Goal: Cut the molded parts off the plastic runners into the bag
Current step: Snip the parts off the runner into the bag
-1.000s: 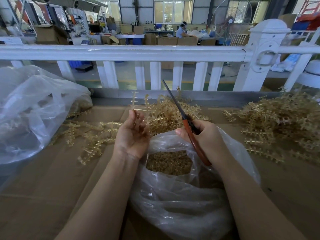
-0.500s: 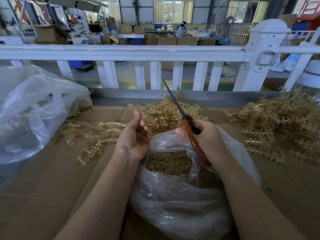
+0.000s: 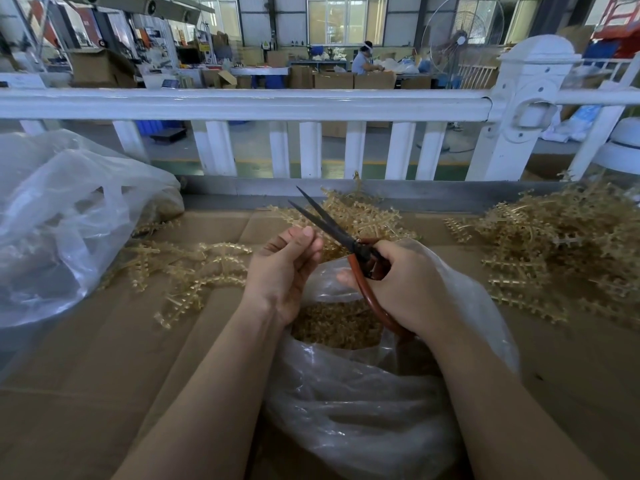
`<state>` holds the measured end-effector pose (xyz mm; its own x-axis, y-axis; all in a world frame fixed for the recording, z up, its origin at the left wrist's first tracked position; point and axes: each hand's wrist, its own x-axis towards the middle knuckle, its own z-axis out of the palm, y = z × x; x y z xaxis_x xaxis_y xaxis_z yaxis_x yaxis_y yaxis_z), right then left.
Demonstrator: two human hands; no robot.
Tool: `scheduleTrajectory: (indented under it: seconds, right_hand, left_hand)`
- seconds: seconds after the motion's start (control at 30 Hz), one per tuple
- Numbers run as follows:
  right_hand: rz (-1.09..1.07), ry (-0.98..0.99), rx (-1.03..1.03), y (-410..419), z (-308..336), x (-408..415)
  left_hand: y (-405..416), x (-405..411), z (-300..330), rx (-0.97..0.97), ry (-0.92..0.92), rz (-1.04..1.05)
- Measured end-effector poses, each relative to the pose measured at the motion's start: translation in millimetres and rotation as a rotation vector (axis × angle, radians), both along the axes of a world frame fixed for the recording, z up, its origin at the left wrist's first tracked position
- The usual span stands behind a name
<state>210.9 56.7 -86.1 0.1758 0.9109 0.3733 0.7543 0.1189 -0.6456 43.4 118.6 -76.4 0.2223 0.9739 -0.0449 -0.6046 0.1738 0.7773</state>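
My right hand [image 3: 401, 282] is shut on the red-handled scissors [image 3: 327, 225], whose dark blades stand slightly apart and point up and to the left. My left hand [image 3: 282, 271] is curled, its thumb and fingertips pinched together right beside the blades; I cannot make out anything between them. Both hands hover over the mouth of a clear plastic bag [image 3: 363, 410] that holds a heap of small amber cut parts [image 3: 332, 323]. Amber plastic runners [image 3: 360, 216] lie in a pile just behind the hands.
A bigger pile of runners [image 3: 561, 244] lies at the right and a loose scatter of runners [image 3: 187, 268] at the left. A large clear bag [image 3: 69, 220] sits far left. Cardboard [image 3: 86, 375] covers the bench; a white railing [image 3: 242, 102] runs along its far edge.
The upright runner in my left hand is no longer visible. The left hand closed and moved right to the blades. The scissors tilted lower and their blades opened slightly.
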Motion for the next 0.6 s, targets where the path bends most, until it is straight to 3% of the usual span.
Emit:
scheduleTrajectory:
  seconds: [0.17, 0.33, 0.6]
  right_hand:
    - [-0.071, -0.173, 0.075, -1.6, 1.9, 0.4]
    - [-0.090, -0.219, 0.064, -2.0, 2.9, 0.6]
    - [-0.117, -0.229, 0.073, -1.5, 1.5, 0.5]
  left_hand:
    - [-2.6, 0.9, 2.6, 0.099, 0.049, 0.026]
    - [-4.1, 4.7, 2.4, 0.269, 0.174, 0.065]
    - [-4.8, 5.2, 1.3, 0.296, 0.179, 0.076]
